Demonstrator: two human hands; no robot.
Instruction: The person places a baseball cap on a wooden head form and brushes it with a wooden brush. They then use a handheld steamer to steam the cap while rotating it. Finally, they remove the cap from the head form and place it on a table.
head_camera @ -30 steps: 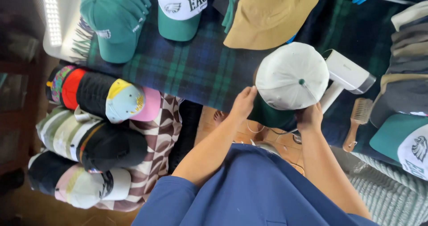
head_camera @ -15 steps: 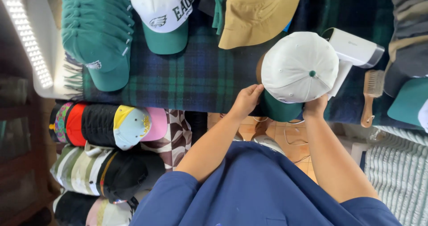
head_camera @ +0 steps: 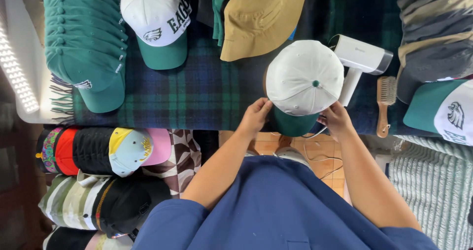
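The white cap [head_camera: 304,77] with a green brim sits at the near edge of the plaid blanket [head_camera: 197,89], gripped on both sides: the left hand [head_camera: 255,116] clasps its left rim, the right hand [head_camera: 336,119] pinches its right rim. From the left edge: 1 stack of green caps [head_camera: 84,43], 1 white-and-green cap [head_camera: 156,23], 1 tan cap [head_camera: 261,18]. Right of the held cap lie 1 white handheld steamer [head_camera: 359,57] and 1 wooden brush [head_camera: 385,102].
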